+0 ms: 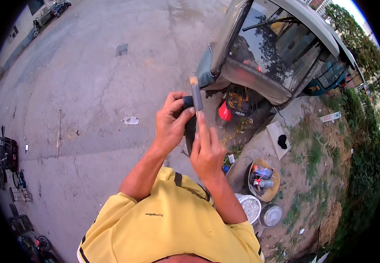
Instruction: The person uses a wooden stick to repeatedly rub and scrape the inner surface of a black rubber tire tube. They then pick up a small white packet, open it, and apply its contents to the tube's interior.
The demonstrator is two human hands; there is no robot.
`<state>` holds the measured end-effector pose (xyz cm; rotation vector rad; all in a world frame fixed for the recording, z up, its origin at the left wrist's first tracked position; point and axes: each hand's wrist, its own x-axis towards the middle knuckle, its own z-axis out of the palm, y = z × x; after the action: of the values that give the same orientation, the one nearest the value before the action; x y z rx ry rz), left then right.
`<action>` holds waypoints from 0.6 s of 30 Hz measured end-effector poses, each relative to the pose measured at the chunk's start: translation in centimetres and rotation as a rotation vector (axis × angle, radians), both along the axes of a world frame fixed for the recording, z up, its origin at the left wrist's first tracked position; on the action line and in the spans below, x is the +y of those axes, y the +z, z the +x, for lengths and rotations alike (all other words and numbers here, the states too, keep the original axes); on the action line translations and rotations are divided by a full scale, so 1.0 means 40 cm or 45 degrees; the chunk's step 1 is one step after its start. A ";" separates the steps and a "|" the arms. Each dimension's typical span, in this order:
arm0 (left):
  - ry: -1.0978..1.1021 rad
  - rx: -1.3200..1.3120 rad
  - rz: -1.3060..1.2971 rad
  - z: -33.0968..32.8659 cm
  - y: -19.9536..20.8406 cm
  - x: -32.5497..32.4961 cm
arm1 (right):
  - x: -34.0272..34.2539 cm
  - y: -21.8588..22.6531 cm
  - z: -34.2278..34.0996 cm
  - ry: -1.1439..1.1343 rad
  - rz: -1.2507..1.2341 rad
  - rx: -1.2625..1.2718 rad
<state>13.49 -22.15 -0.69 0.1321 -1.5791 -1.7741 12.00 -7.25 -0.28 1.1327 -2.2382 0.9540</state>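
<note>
In front of my chest my left hand [170,120] is closed around a short black cylindrical piece [187,102], its thumb pressed along the near side. My right hand [208,151], slightly blurred, is closed on the near end of a narrow, flat grey bar with a tan tip [196,96]. The bar points away from me and lies against or just beside the black piece; whether they touch I cannot tell. Below my hands a dark upright post [190,133] is partly hidden by my fingers.
A three-wheeled vehicle with a windowed cab [273,52] stands ahead on the right. Beside my right arm are a tub of bottles and tools [276,184], a white bucket [250,207] and a round lidded container [272,215]. Parked bikes [21,184] line the left edge.
</note>
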 end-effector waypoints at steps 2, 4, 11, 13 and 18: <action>0.012 0.004 0.021 -0.008 0.001 0.005 | 0.021 -0.020 0.011 0.013 -0.008 0.019; -0.010 -0.033 0.062 -0.002 -0.010 0.019 | 0.032 -0.030 0.037 -0.016 -0.014 -0.040; -0.046 -0.010 0.041 -0.013 -0.012 -0.003 | 0.001 0.025 -0.045 0.082 -0.228 -0.002; -0.027 -0.013 0.059 -0.018 -0.012 0.001 | 0.049 -0.004 0.001 0.101 -0.161 -0.024; -0.028 0.019 0.005 -0.013 -0.005 0.011 | 0.000 0.009 -0.004 0.012 -0.105 -0.093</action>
<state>12.98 -21.70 -0.87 0.1037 -1.5725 -1.7914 11.82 -7.24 0.08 1.0900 -2.2302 1.0973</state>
